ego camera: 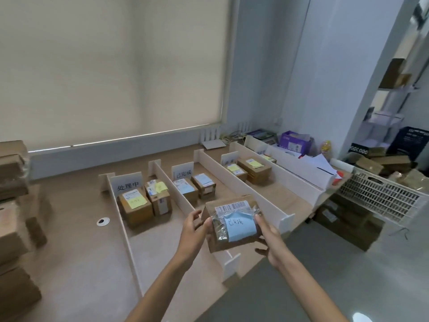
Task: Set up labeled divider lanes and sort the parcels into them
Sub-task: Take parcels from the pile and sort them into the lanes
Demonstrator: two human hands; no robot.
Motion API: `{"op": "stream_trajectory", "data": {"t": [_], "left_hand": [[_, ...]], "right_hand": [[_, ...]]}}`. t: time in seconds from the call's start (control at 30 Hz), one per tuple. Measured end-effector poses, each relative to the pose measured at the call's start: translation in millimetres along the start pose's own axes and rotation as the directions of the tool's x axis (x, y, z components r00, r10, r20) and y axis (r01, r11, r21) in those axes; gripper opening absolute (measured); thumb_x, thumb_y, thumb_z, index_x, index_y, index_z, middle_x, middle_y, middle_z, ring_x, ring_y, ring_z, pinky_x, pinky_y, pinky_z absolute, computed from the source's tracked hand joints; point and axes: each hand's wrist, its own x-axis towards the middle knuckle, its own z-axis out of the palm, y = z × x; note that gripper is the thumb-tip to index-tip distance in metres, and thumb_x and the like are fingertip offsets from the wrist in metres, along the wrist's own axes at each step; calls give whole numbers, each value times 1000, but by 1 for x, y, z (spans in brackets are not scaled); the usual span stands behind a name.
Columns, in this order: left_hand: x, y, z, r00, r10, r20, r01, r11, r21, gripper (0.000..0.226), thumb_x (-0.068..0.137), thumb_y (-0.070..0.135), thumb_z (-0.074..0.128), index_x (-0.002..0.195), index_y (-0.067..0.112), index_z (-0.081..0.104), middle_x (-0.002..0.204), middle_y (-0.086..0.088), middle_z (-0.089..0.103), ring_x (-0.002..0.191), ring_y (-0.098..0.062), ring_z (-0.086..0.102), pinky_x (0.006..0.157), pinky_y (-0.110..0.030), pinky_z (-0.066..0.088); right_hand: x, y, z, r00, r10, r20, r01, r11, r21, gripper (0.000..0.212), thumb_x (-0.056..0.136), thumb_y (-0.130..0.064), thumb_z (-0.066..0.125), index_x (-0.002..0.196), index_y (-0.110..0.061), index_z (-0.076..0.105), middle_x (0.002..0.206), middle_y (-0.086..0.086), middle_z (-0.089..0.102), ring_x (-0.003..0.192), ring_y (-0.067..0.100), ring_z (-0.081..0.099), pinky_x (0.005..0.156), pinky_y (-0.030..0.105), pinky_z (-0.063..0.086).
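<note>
Two bare hands hold one cardboard parcel (232, 225) up between them, over the near end of the second lane from the left. The left hand (193, 228) grips its left edge, thumb on top and fingers curled around the side. The right hand (270, 238) grips the right edge the same way, with its fingers underneath. A blue note (241, 226) with handwritten characters lies on the parcel's top face under clear tape, with a barcode label (231, 206) just beyond it.

Below, four white divider boards (243, 184) stand upright on the wooden table (76, 228) and run away from the person, marking out lanes. A round cable grommet (103, 221) sits in the tabletop left of the first board.

In the left lane two boxes with yellow notes (135, 208) stand side by side in front of a card reading 处理中 (127, 183). In the next lane two boxes with blue notes (185, 189) stand before a card reading 已完成 (183, 172). The third lane holds two more yellow-noted boxes (255, 168) and a card (229, 158) too blurred to read.

At the left edge is a stack of cardboard boxes (14, 205). To the right stands a white lattice crate (380, 196) with loose cartons behind it. A drawn roller blind (111, 66) fills the far wall.
</note>
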Motion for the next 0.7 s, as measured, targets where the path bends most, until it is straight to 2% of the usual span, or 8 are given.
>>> {"op": "stream_trajectory", "data": {"t": [0.07, 0.13, 0.27, 0.37, 0.5, 0.6, 0.7], "left_hand": [[14, -1, 36, 999, 24, -45, -24, 1000, -16, 17, 93, 26, 56, 110, 24, 51, 117, 0, 59, 107, -12, 57, 83, -26, 53], [26, -5, 66, 995, 47, -94, -47, 999, -4, 14, 93, 25, 57, 106, 23, 56, 113, -3, 62, 104, -14, 59, 85, -33, 54], [46, -16, 104, 990, 46, -134, -43, 999, 25, 24, 93, 27, 55, 117, 22, 58, 116, 0, 62, 103, -12, 60, 85, -32, 55], [63, -24, 116, 992, 32, -125, -25, 998, 57, 26, 93, 29, 56, 119, 28, 55, 121, -2, 59, 105, -12, 60, 84, -32, 56], [93, -27, 126, 987, 4, -161, 8, 997, 74, 39, 92, 19, 58, 128, 28, 45, 117, -4, 60, 99, -12, 61, 67, -20, 56], [126, -26, 132, 990, -31, -135, 42, 996, 83, 54, 90, 23, 62, 135, 33, 33, 110, -2, 57, 94, -13, 61, 59, -18, 55], [166, -26, 135, 984, -76, -162, 92, 991, 95, 48, 89, 30, 62, 131, 33, 38, 111, -3, 54, 93, -16, 62, 54, -21, 55]], "right_hand": [[18, -5, -34, 1000, -18, 13, 18, 999, -28, 61, 82, -59, 56, 128, -20, 47, 117, 5, 61, 111, 23, 54, 84, 39, 45], [35, -8, -60, 1000, -22, 16, 22, 999, -48, 51, 87, -52, 56, 122, -16, 50, 114, 5, 62, 109, 24, 57, 82, 36, 46], [68, -9, -91, 999, -8, 39, 11, 998, -64, 40, 91, -43, 54, 113, -10, 55, 109, 9, 65, 102, 24, 61, 79, 34, 51], [96, -9, -102, 998, -20, 58, 25, 997, -80, 35, 94, -41, 51, 111, -12, 58, 108, 7, 66, 101, 20, 60, 83, 35, 52], [138, -9, -105, 995, -23, 101, 38, 989, -146, 29, 95, -40, 49, 110, -17, 59, 108, 4, 64, 105, 20, 58, 88, 37, 51], [177, -13, -105, 994, -27, 106, 43, 987, -158, 24, 97, -33, 47, 111, -16, 57, 108, 4, 64, 103, 20, 60, 81, 31, 52], [221, -23, -102, 991, -39, 129, 60, 985, -164, 17, 97, -26, 49, 106, -15, 59, 106, 7, 65, 100, 19, 62, 75, 26, 54]]}}
